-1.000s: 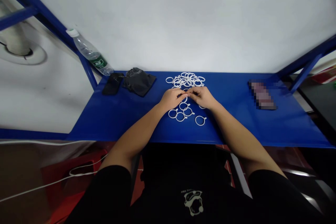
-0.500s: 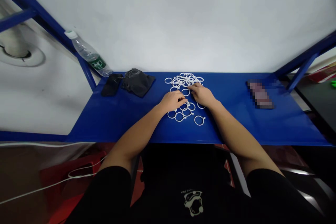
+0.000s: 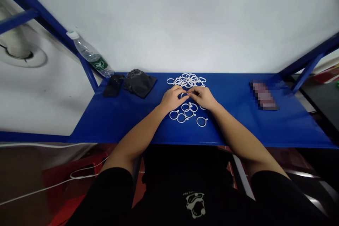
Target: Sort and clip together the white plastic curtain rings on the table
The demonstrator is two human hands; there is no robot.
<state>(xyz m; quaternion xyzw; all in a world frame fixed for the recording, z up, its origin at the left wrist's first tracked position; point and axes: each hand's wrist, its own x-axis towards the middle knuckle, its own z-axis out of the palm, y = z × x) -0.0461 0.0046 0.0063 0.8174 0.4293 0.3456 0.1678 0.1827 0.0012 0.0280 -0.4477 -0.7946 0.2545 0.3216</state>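
1. grip: left hand [image 3: 172, 99] and right hand [image 3: 203, 97] meet fingertip to fingertip over the middle of the blue table [image 3: 127, 120]. thumbs and forefingers of both are pinched narrow on one white ring [image 3: 184, 95]. only a short arc of it shows between the fingers; the rest is hidden.
2. held ring sits just above the table top, between the two groups of rings noted below. cannot tell whether it touches the surface.
3. both palms face down, wrists low, forearms running back toward the near edge of the table.
4. near side of the hands: loose rings [image 3: 185, 112] lie flat on the table, several overlapping or touching. one single ring [image 3: 201, 121] lies a little apart, to the near right. each shows a small tab on its rim.
5. far side of the hands: ring heap [image 3: 188, 80], denser and tangled, close to the white wall [image 3: 185, 24].
6. far left of the table: black pouch [image 3: 139, 82], crumpled; black phone [image 3: 113, 84] flat just left of it.
7. clear water bottle [image 3: 91, 55], green label, leans tilted against the blue frame post [image 3: 84, 67] at the far left corner.
8. right of the table, well apart from the hands: a blurred flat object [image 3: 264, 95]; cannot identify it.
9. below the table, near left: white cable [image 3: 53, 183] across a red stool [image 3: 71, 173].
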